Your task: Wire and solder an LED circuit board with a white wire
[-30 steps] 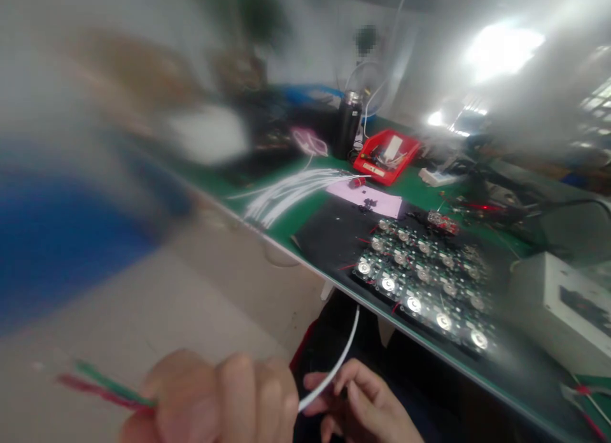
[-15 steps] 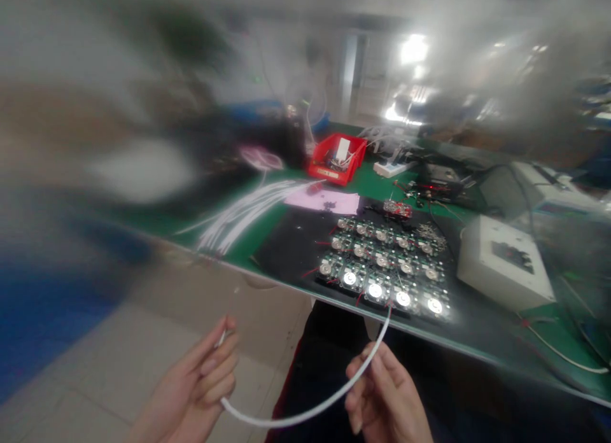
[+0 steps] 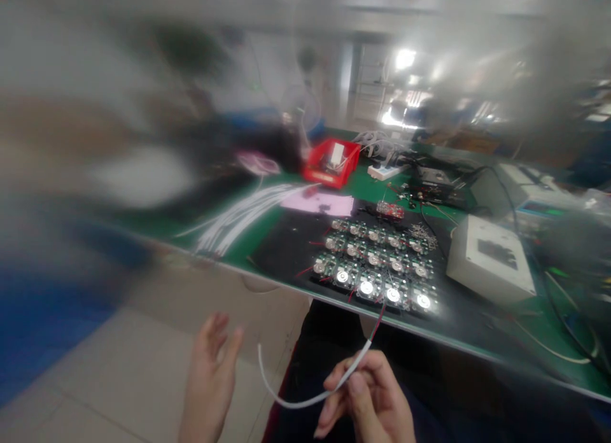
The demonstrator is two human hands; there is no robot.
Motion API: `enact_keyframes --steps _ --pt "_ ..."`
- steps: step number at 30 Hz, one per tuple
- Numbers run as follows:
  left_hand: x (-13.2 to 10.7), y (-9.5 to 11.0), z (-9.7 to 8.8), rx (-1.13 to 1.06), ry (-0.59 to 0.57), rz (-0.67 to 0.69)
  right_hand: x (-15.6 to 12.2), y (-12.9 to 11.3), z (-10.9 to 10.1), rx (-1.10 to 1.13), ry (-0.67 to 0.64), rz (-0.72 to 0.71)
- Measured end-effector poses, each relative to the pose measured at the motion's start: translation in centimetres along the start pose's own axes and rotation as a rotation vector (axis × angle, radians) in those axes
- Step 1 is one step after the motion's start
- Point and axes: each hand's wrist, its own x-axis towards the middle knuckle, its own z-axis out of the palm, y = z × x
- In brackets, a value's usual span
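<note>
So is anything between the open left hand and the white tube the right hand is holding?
Nothing visible: the left hand is open beside the white tube, whose loose end hangs free between it and the right hand.
</note>
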Motion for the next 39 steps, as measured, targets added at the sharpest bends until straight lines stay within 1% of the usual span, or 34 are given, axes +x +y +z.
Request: enact_keyframes --steps 1,2,3,4,5,6,7,8,9,10,11,14,17,19,22,24,26,33,39 --pt "-0.8 0.9 0.2 0.026 -0.027 0.06 0.0 0.6 0.1 -0.033 0.007 -0.01" --pt "-1.8 1.9 0.5 0.061 -0.113 0.104 -0.1 1.3 0.3 -0.071 0.013 -0.024" --pt "-2.9 3.0 1.0 0.161 -0.348 0.167 -0.2 2.1 0.4 -0.109 0.016 -0.04" --pt "-4.1 4.1 1.7 0.22 -0.564 0.276 -0.3 2.9 0.6 -0.144 0.018 -0.057" --pt "-5.1 5.1 2.5 0.23 -0.706 0.441 -0.5 3.6 0.7 -0.182 0.026 -0.079" --pt "-6.0 6.0 3.4 0.222 -0.813 0.629 -0.6 4.1 0.7 -0.221 0.039 -0.102" --pt "-6.7 6.7 4.3 0.19 -0.886 0.844 -0.8 4.3 0.6 -0.258 0.053 -0.122" --pt "-7.2 7.2 5.1 0.16 -0.877 0.93 -0.9 4.2 0.5 -0.291 0.068 -0.134" --pt "-7.5 7.5 5.8 0.134 -0.868 0.963 -0.9 3.8 0.2 -0.323 0.084 -0.143" --pt "-7.7 7.7 6.2 0.117 -0.842 0.953 -0.9 3.0 -0.2 -0.356 0.103 -0.151" --pt "-7.8 7.7 6.5 0.114 -0.805 0.914 -0.9 2.0 -0.7 -0.385 0.125 -0.156" --pt "-8.1 7.5 6.2 0.169 -0.731 0.821 -0.8 -1.9 -2.5 -0.428 0.203 -0.186" --pt "-8.4 7.1 5.6 0.24 -0.765 0.819 -0.8 -5.0 -3.6 -0.359 0.263 -0.202" --pt "-8.6 6.7 5.7 0.267 -0.792 0.837 -0.9 -5.9 -3.6 -0.3 0.279 -0.171" --pt "-9.0 6.3 6.1 0.279 -0.8 0.868 -1.1 -6.0 -2.7 -0.221 0.318 -0.115" --pt "-9.2 6.1 6.3 0.276 -0.829 0.876 -1.2 -5.7 -2.1 -0.183 0.354 -0.093" --pt "-9.2 6.0 6.4 0.275 -0.858 0.885 -1.3 -5.4 -1.7 -0.168 0.363 -0.08" --pt "-9.1 5.6 6.6 0.335 -0.896 0.884 -1.2 -5.5 -1.5 -0.131 0.356 -0.086" --pt "-9.2 5.4 6.7 0.379 -0.876 0.935 -1.3 -5.6 -1.7 -0.176 0.356 -0.097"
